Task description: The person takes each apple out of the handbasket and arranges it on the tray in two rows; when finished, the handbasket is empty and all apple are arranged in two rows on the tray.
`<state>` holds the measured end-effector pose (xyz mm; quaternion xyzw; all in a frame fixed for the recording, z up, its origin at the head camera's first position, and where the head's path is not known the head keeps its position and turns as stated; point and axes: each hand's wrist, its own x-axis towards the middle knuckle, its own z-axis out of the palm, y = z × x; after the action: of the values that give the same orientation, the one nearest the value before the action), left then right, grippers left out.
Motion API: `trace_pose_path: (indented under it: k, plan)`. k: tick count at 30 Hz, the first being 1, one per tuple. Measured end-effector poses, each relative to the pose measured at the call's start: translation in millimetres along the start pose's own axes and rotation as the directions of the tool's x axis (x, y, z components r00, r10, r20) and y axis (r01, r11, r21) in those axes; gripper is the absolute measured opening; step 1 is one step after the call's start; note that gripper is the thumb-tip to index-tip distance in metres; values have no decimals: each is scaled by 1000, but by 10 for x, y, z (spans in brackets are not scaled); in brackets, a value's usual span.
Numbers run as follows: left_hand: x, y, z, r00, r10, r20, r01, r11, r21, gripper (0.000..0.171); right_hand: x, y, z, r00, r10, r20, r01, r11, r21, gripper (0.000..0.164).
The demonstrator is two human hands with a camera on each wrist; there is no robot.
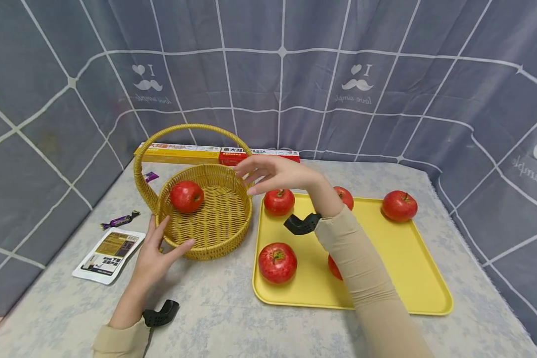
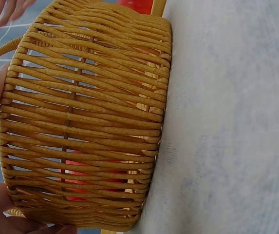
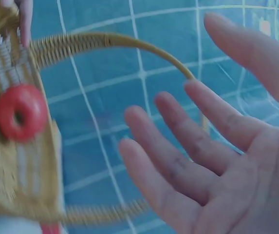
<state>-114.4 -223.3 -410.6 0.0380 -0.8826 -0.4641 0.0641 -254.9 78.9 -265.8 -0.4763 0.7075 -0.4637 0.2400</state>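
Note:
A yellow wicker basket [image 1: 210, 243] with a tall arched handle stands on the table, one red apple [image 1: 187, 196] inside by its left wall. My left hand [image 1: 154, 258] holds the basket's near left rim, thumb and fingers spread along it. In the left wrist view, the thumb and fingers lie at the rim of the woven wall. My right hand [image 1: 279, 174] is raised over the basket's right rim near the handle, its fingers loosely extended and nothing in it. The right wrist view shows its bare palm and fingers [image 3: 173, 161].
Right of the basket lies a yellow tray [image 1: 411, 283] with several red apples, one [image 1: 277, 263] at its near left; my right forearm partly covers others. Behind the basket are pasta boxes [image 1: 179, 154]. A white pouch [image 1: 109, 254] and purple-wrapped candy [image 1: 120, 221] lie at left.

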Motion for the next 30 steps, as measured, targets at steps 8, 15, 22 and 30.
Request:
trace_pose_path:
  k: [8, 15, 22, 30]
  plan:
    - [2, 36, 9, 999, -24, 26, 24, 999, 26, 95, 677, 237, 317, 990, 74, -123, -60, 992, 114, 51]
    - [9, 1, 33, 1000, -3, 17, 3, 1000, 1, 94, 1068, 576, 554, 944, 225, -240, -160, 951, 264, 53]
    - [13, 11, 28, 1000, 8, 7, -8, 1000, 17, 93, 1267, 737, 739, 917, 302, -262, -267, 950, 160, 61]
    - [0, 20, -4, 1000, 9, -4, -8, 1000, 20, 94, 1406, 898, 895, 891, 404, -208, -363, 908, 209, 71]
